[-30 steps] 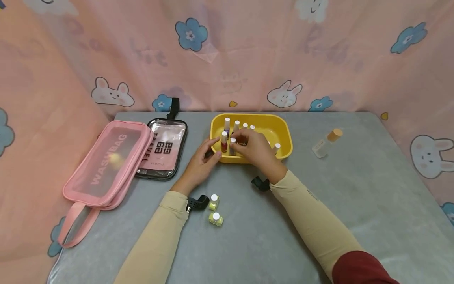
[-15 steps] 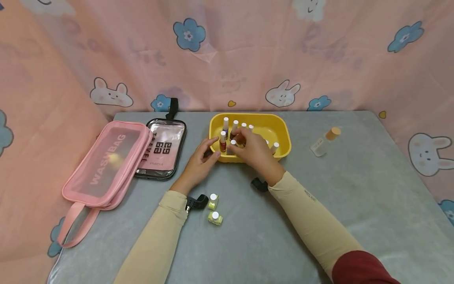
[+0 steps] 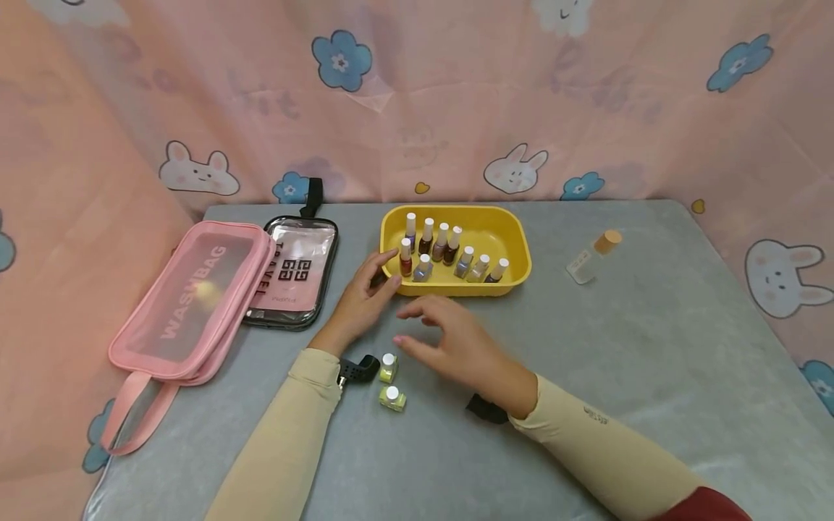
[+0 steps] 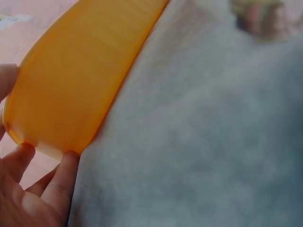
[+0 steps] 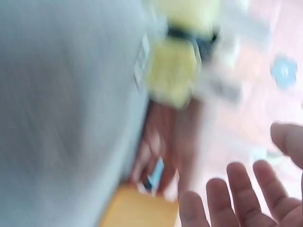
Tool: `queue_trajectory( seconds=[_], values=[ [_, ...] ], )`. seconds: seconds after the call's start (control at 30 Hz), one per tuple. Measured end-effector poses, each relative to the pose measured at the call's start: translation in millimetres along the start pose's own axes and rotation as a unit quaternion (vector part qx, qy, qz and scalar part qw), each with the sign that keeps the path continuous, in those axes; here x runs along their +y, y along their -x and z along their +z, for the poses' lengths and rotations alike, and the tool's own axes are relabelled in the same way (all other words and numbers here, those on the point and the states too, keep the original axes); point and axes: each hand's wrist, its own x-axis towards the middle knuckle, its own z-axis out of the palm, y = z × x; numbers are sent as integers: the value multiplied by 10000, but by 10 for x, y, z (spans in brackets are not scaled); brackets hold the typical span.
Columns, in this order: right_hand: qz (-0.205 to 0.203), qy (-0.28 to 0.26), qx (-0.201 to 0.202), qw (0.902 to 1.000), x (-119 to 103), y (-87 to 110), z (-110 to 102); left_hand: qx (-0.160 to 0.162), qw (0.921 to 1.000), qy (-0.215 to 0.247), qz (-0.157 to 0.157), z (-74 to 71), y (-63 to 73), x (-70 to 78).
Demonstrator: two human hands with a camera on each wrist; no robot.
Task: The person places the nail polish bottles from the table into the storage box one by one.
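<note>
My left hand (image 3: 362,295) holds the left end of a yellow plastic tray (image 3: 515,281), its index finger over the rim and thumb at the front corner. In the left wrist view fingertips press against the tray's outer wall (image 4: 71,94). Several nail polish bottles with white caps stand inside, among them a red one (image 3: 406,262) and a lilac one (image 3: 423,270). My right hand (image 3: 459,347) is in front of the tray, fingers loosely bent and thumb apart, with nothing between them. Two yellow-green nail polish bottles, one upper (image 3: 388,370) and one lower (image 3: 392,400), stand left of it.
A pink wash bag (image 3: 189,304) lies at the left, overlapping a clear black-edged travel pouch (image 3: 296,271). At the right is a clear bottle (image 3: 582,268) with a wooden-coloured cap. A patterned pink curtain (image 3: 417,101) hangs behind the grey table (image 3: 651,347).
The right hand has let go of the lilac nail polish bottle, which now stands in the tray, and has moved back toward the yellow-green bottles. The left hand stays at the tray's end.
</note>
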Motion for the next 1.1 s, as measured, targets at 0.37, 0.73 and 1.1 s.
queue_trajectory(
  seconds=[0.37, 0.73, 1.1],
  values=[
    [-29, -386, -847, 9956, 39, 148, 282, -8, 10000, 47, 13, -1, 1, -5],
    [551, -315, -48, 9980, -1, -83, -147, -26, 9999, 88, -42, -1, -11, 28],
    [1799, 858, 603, 9781, 350, -518, -610, -47, 9997, 38, -223, -1, 1, 19]
  ],
)
